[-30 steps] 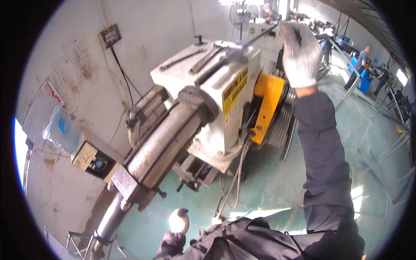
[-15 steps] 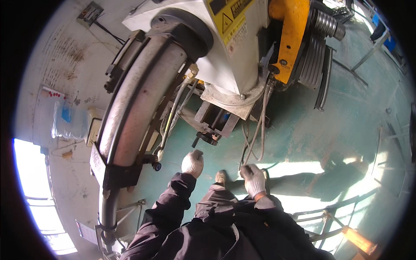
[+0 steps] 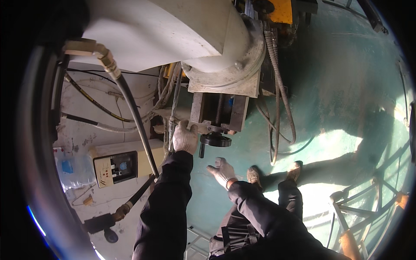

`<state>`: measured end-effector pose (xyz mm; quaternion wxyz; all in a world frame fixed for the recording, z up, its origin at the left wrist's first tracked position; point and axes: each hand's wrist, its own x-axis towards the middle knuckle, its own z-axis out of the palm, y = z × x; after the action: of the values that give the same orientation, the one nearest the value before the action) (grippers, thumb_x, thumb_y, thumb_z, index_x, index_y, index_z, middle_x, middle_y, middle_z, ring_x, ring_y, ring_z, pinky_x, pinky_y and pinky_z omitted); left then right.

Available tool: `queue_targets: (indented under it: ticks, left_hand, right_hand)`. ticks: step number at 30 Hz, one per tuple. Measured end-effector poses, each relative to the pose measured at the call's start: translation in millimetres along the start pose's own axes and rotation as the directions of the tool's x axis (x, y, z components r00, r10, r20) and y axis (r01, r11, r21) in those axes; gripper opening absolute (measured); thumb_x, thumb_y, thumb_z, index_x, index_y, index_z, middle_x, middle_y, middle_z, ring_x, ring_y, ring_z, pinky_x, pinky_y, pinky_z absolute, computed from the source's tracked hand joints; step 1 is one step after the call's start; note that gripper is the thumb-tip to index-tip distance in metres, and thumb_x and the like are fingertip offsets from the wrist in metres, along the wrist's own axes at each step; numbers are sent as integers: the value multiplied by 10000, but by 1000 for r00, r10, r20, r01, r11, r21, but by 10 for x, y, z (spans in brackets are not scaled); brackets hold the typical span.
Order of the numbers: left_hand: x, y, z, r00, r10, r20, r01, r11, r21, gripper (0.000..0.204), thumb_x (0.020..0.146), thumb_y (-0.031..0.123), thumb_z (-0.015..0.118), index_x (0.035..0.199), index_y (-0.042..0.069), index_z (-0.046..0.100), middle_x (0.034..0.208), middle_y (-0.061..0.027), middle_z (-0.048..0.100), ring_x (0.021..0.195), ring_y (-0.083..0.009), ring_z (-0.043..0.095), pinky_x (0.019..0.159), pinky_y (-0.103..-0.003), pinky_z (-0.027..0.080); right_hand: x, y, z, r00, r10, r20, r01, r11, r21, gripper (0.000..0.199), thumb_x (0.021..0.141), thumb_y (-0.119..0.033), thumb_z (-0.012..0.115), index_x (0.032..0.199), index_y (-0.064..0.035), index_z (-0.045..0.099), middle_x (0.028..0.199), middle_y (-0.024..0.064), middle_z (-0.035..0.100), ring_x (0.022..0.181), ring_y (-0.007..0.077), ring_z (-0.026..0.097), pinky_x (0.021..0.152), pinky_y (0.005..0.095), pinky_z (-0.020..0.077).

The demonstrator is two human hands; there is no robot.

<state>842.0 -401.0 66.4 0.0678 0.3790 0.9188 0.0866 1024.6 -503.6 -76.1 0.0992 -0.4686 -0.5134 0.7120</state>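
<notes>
The black handwheel (image 3: 215, 139) sits at the lead screw's (image 3: 219, 108) near end; it looks rigid, probably stiff to turn, best held by its crank handle (image 3: 202, 151). Left hand (image 3: 185, 138) curls beside it, grip unclear; right hand (image 3: 222, 171) is empty, fingers parted.

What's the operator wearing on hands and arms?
Left hand and right hand: off-white fabric gloves. Above them, long, near-black sleeves, creased, with no markings or cables visible.
</notes>
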Motion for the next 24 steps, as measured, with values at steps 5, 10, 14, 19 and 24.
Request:
queue_targets:
  ticks: [5,10,14,19,24]
  left_hand:
    - [509,-113,238,996,-38,86,32,997,68,799,1047,520,744,1555,-84,616,1444,-371,726,1379,-506,699,1180,-529,556]
    - [934,-265,700,966,-134,222,125,991,51,891,990,528,811,1553,-128,595,1477,-391,708,1424,-517,677,1190,-520,555]
    - [1304,-441,1084,925,-126,358,95,990,102,904,938,480,869,1569,-106,592,1490,-383,699,1387,-530,692,1161,-518,576]
    - [1222,-564,1170,972,119,204,-161,967,199,796,876,432,878,1407,-104,622,1216,-379,779,1196,-544,758,1025,-564,623]
    - [1135,-347,1194,994,-83,65,73,987,144,671,882,402,846,1266,-97,614,1101,-383,789,1101,-566,776,999,-578,618]
  right_hand:
    - [744,-80,706,998,56,-8,-51,946,319,655,932,-349,946,1368,47,658,1215,222,788,1130,362,778,1001,455,606]
    - [948,-407,903,961,103,255,-274,457,847,224,979,-79,850,1020,-111,632,911,19,646,790,109,648,676,311,497]
    - [747,-100,305,994,57,89,-98,801,590,126,1012,-126,792,999,-119,666,822,46,640,737,222,648,669,400,507]
    - [1223,633,151,988,-146,-44,85,770,-633,223,1121,-261,687,1201,-92,807,983,164,804,960,313,805,898,469,637]
    - [1253,455,988,975,-22,-222,170,718,675,252,1108,-298,722,1223,-97,822,1076,140,836,1118,284,794,1041,508,588]
